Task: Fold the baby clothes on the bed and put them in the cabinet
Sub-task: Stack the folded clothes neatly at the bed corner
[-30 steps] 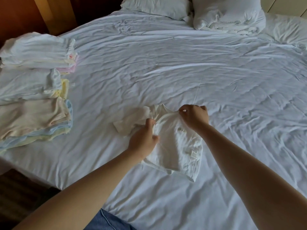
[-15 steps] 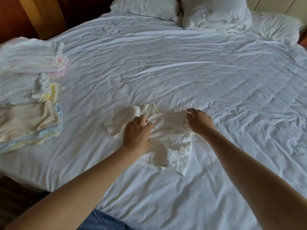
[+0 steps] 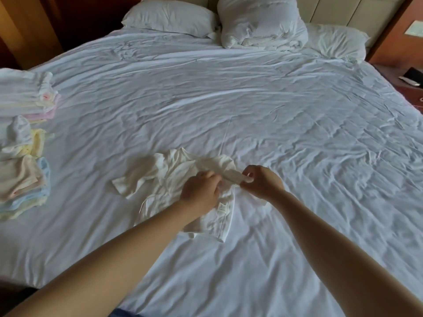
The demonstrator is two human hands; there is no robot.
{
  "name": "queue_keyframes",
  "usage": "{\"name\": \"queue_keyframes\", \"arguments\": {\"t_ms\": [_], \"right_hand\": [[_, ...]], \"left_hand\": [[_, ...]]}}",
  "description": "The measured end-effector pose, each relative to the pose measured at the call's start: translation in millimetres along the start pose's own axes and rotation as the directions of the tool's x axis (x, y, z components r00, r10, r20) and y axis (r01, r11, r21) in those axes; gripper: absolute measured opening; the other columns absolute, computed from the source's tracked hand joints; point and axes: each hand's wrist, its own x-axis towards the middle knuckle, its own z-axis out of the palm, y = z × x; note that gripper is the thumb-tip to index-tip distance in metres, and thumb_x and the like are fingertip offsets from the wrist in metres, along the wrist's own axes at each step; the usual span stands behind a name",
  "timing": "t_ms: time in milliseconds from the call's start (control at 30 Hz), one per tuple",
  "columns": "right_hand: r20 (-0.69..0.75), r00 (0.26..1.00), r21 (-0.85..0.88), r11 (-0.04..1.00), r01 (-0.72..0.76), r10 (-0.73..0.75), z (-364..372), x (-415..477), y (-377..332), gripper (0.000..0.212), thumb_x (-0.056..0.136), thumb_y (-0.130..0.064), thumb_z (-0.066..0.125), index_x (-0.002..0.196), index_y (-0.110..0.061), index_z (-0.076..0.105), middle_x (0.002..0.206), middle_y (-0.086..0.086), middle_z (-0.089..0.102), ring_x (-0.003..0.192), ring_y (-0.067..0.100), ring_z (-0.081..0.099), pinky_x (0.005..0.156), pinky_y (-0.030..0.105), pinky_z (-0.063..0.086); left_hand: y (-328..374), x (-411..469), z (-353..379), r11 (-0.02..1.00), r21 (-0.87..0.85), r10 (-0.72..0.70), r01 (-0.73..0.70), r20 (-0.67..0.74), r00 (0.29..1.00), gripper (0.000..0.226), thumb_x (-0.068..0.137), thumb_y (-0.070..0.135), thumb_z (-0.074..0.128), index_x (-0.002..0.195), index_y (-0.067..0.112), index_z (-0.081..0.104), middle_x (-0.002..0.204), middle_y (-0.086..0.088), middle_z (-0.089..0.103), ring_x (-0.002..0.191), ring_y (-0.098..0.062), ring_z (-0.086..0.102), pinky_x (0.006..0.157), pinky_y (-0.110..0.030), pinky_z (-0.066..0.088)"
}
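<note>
1. One wide bed (image 3: pixel 229 99) with a creased white sheet fills the view.
2. One small cream baby shirt (image 3: pixel 169 177) lies flat on the near middle of the bed. One short sleeve is spread out to the left, and a small label (image 3: pixel 221 207) shows near its right edge.
3. Two bare arms reach in from below, and both hands meet at the shirt's right shoulder.
4. The left hand (image 3: pixel 201 193) rests on the shirt. Its fingers are curled and hold one end of a narrow strip of the shirt's cloth.
5. The right hand (image 3: pixel 263 183) is just beside it and pinches the other end of that strip between thumb and fingers. The strip is pulled straight between the two hands.
6. Three stacks of folded clothes sit in a row along the left edge of the bed, well apart from the shirt:
   - a far stack (image 3: pixel 27 94) of white and pink
   - a middle stack (image 3: pixel 23 138) of white and yellow
   - a near stack (image 3: pixel 23 184) of peach, blue and yellow
7. At the head of the bed lie two white pillows, one on the left (image 3: pixel 169 18) and one on the right (image 3: pixel 336 41), with one bundled white quilt (image 3: pixel 261 24) between them.
</note>
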Motion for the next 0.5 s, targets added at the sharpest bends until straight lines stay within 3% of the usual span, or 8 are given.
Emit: {"name": "queue_keyframes", "arguments": {"t_ms": [133, 233, 333, 400, 500], "right_hand": [[0.007, 0.996, 0.11, 0.99, -0.091, 0.091, -9, 1, 3, 0.016, 0.08, -0.026, 0.054, 0.089, -0.025, 0.067, 0.073, -0.002, 0.066, 0.072, 0.019, 0.062, 0.055, 0.026, 0.041], [0.055, 0.987, 0.191, 0.969, -0.16, 0.152, -15, 1, 12, 0.018, 0.085, -0.022, 0.046, 0.08, -0.02, 0.063, 0.07, 0.0, 0.063, 0.068, 0.023, 0.062, 0.055, 0.026, 0.043], [0.066, 0.985, 0.277, 0.945, -0.173, 0.161, -20, -1, 25, 0.018, 0.086, -0.042, 0.055, 0.082, -0.025, 0.061, 0.081, 0.001, 0.066, 0.073, 0.024, 0.066, 0.054, 0.027, 0.044], [0.098, 0.982, 0.295, 0.938, -0.184, 0.162, -24, -6, 32, 0.033, 0.075, -0.057, 0.068, 0.091, -0.029, 0.062, 0.083, -0.003, 0.067, 0.072, 0.018, 0.066, 0.054, 0.027, 0.046], [0.126, 0.977, 0.245, 0.949, -0.2, 0.174, -23, -9, 41, 0.021, 0.078, -0.045, 0.069, 0.081, -0.025, 0.063, 0.068, -0.004, 0.062, 0.057, 0.014, 0.062, 0.049, 0.022, 0.041]], "left_hand": [[5, 36, -6, 1.0, 0.025, 0.014, -0.012, -0.079, 0.997, 0.037, 0.096, 0.02, 0.045, 0.132, 0.018, 0.05, 0.132, -0.004, 0.048, 0.117, -0.027, 0.049, 0.089, -0.041, 0.046], [13, 61, -5, 0.999, 0.014, -0.037, 0.038, -0.028, 0.999, 0.036, 0.1, 0.023, 0.042, 0.135, 0.016, 0.048, 0.136, -0.007, 0.049, 0.12, -0.028, 0.048, 0.093, -0.041, 0.042], [19, 77, 1, 0.993, 0.05, -0.109, 0.108, 0.013, 0.994, 0.033, 0.102, 0.028, 0.036, 0.127, 0.011, 0.049, 0.13, -0.012, 0.053, 0.118, -0.032, 0.05, 0.092, -0.042, 0.043], [20, 84, 6, 0.985, 0.085, -0.151, 0.149, 0.02, 0.988, 0.032, 0.102, 0.029, 0.036, 0.121, 0.008, 0.05, 0.127, -0.015, 0.054, 0.116, -0.034, 0.051, 0.09, -0.042, 0.042], [20, 95, 14, 0.981, 0.109, -0.167, 0.162, 0.031, 0.986, 0.034, 0.101, 0.033, 0.039, 0.124, 0.01, 0.05, 0.127, -0.014, 0.055, 0.117, -0.033, 0.051, 0.09, -0.042, 0.042]]}}
